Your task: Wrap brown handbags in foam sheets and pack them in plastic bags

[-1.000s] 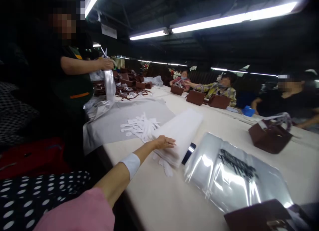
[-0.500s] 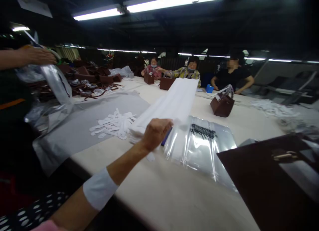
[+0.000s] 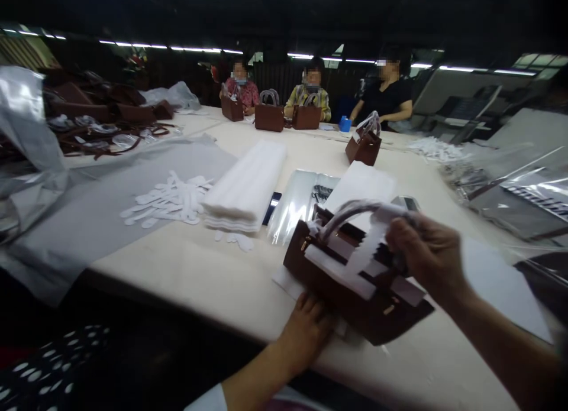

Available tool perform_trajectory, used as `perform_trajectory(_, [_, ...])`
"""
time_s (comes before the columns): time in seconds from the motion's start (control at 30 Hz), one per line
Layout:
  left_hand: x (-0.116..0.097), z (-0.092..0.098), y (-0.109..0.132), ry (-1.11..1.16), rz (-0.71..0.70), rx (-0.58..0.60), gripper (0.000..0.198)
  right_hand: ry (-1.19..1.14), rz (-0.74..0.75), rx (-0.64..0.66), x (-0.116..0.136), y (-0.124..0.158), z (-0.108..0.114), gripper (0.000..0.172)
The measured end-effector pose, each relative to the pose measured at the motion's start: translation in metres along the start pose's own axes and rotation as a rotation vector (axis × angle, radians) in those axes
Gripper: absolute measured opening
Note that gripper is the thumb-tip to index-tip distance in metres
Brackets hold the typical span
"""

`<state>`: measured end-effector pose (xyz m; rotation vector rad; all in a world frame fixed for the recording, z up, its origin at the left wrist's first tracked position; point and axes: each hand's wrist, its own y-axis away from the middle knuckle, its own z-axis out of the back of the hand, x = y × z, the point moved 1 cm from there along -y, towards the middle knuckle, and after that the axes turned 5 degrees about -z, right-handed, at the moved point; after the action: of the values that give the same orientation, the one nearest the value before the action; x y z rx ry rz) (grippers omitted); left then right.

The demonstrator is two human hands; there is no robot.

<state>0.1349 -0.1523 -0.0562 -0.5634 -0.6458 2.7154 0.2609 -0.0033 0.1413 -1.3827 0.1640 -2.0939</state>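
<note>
My right hand [image 3: 428, 254] is closed around the wrapped handles of a brown handbag [image 3: 355, 304], which tilts over the near part of the table. White paper strips hang about its handles and top. My left hand [image 3: 306, 331] is low at the bag's near left side, its fingers curled at the near edge of a white foam sheet [image 3: 364, 183]. That sheet runs beneath and behind the bag; the handbag covers its middle. Left of the bag lie printed clear plastic bags [image 3: 293, 201] and a thick stack of white foam sheets [image 3: 246, 183].
White cut-out strips [image 3: 171, 201] lie heaped on grey sheeting [image 3: 106, 204] at left. Brown bags [image 3: 84, 103] are piled behind. Several people sit across the table [image 3: 213, 281] with handbags [image 3: 269, 116]. Another handbag [image 3: 364, 145] stands beyond my right hand; clear plastic [image 3: 523, 186] lies right.
My left hand has brought the foam sheet down and right from the stack to the table. My right hand has come into view, holding the handbag over the sheet. The view has turned right.
</note>
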Motion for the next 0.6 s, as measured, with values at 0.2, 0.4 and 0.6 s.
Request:
perform_trajectory(0.2, [-0.001, 0.009, -0.004, 0.083, 0.012, 0.065, 0.024, -0.042, 0.016, -0.033, 0.007, -0.007, -0.021, 0.031])
perform_trajectory(0.4, [0.002, 0.012, -0.002, 0.198, 0.05, 0.083, 0.026, 0.103, 0.07, 0.238, 0.016, -0.021, -0.021, 0.034])
perform_trajectory(0.6, [0.004, 0.018, -0.002, 0.283, 0.083, 0.049, 0.035, 0.109, 0.101, 0.319, 0.015, -0.02, -0.011, 0.036])
